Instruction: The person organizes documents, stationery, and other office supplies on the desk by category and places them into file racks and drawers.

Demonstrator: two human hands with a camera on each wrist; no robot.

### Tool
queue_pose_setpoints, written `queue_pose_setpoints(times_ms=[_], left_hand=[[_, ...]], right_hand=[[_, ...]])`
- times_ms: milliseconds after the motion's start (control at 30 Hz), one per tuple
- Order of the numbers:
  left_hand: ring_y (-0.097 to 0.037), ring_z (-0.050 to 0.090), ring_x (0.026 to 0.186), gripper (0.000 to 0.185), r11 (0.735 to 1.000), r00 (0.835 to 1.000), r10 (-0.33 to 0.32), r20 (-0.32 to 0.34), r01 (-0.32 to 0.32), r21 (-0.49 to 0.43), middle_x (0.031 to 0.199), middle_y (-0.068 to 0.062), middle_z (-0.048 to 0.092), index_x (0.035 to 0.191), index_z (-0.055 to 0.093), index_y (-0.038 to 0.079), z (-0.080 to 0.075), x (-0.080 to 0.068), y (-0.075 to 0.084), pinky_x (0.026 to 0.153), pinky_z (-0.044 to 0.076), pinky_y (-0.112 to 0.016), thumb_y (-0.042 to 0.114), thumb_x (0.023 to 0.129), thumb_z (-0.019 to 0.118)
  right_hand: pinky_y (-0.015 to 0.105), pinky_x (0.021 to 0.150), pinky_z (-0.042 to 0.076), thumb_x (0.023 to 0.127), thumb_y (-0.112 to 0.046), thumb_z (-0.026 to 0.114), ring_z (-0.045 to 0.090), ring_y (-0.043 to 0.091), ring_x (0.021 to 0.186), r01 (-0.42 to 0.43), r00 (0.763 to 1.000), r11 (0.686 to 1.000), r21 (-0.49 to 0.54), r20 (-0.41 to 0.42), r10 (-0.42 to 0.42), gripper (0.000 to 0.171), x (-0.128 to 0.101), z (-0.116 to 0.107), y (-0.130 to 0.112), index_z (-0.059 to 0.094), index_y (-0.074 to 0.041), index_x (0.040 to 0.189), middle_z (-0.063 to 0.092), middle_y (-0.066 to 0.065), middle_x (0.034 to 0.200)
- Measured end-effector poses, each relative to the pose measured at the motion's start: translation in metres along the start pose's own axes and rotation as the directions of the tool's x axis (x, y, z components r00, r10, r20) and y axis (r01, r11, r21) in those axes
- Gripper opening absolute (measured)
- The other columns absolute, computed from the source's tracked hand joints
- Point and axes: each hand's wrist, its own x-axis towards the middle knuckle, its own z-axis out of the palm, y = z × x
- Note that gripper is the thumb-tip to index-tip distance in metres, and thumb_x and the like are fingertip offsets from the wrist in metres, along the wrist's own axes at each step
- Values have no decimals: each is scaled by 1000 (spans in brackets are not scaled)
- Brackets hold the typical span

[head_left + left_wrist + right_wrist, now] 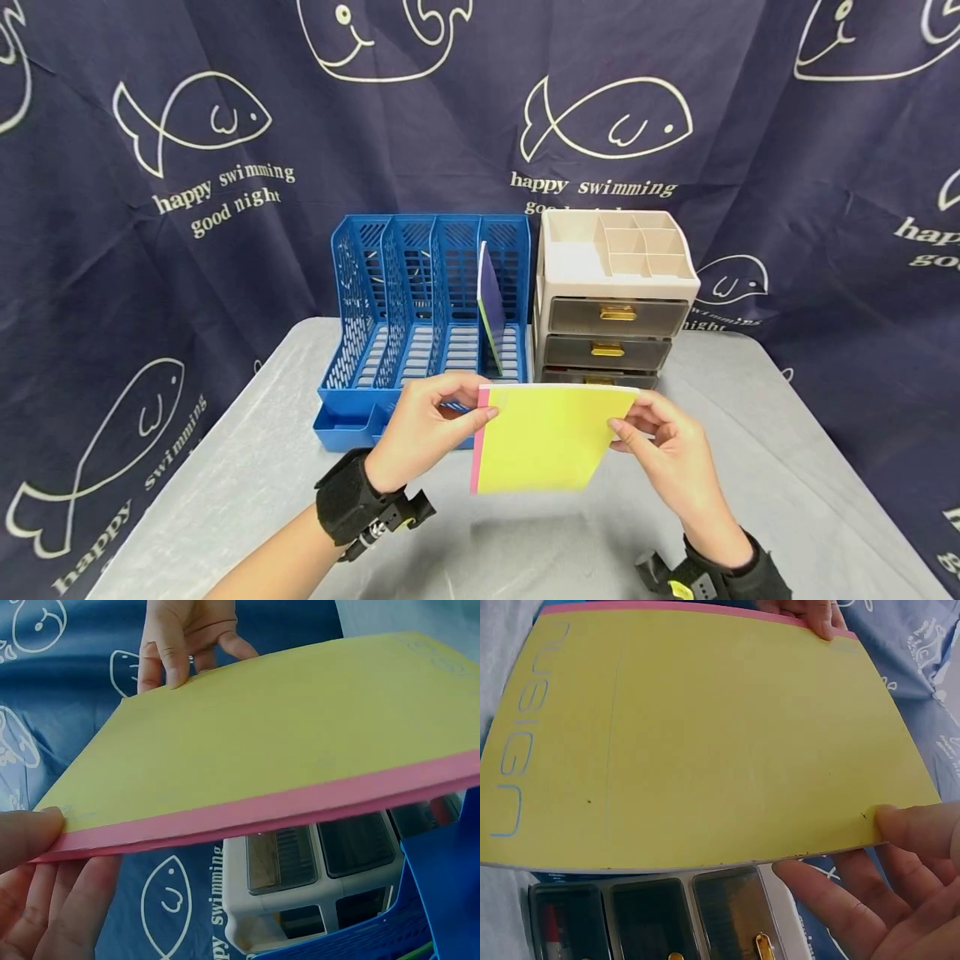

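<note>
A yellow notebook (551, 437) with a pink spine strip is held up in front of the organizers, over the table. My left hand (431, 429) pinches its pink-edged upper left corner, thumb on the yellow cover and fingers behind. At the upper right corner my right hand (663, 446) pinches the other side the same way. In the right wrist view, the notebook cover (720, 742) shows blue lettering along one edge. Behind stands a blue file rack (356, 400) with several slots. A dark blue notebook (491, 296) with a green strip leans upright in its rightmost slot.
Right of the rack is a cream drawer unit (570, 279) with dark translucent drawers, gold handles and a divided top tray. Both stand at the back of the grey-covered table (277, 467). A navy curtain (420, 150) with fish drawings hangs behind.
</note>
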Motion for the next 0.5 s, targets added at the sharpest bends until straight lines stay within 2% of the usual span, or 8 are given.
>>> queue_pose_setpoints(times_ms=[167, 367, 500], left_hand=[[-13, 65, 76, 20, 1000, 1000, 7, -7, -7, -1, 87, -9, 70, 98, 68, 3, 2, 2, 1, 66, 56, -27, 7, 80, 74], [-14, 64, 73, 16, 998, 998, 58, -18, -58, 4, 85, -8, 69, 94, 67, 3, 1, 3, 1, 64, 56, -28, 6, 80, 73], [-13, 64, 71, 14, 998, 994, 69, -86, -68, 13, 84, -9, 68, 93, 66, 2, -8, 5, 1, 62, 56, -29, 5, 81, 72]], right_hand=[[31, 58, 55, 81, 14, 62, 65, 8, 71, -26, 999, 999, -47, -21, 25, 16, 2, 1, 1, 59, 8, 96, 66, -2, 80], [29, 67, 56, 85, 3, 65, 67, 10, 75, -124, 991, 989, -76, -53, 120, 19, 5, -1, 7, 60, 7, 102, 67, -5, 84], [25, 74, 54, 85, -4, 66, 69, 12, 86, -173, 984, 983, -53, -39, 171, 25, 4, -3, 13, 62, 5, 109, 71, -1, 93]])
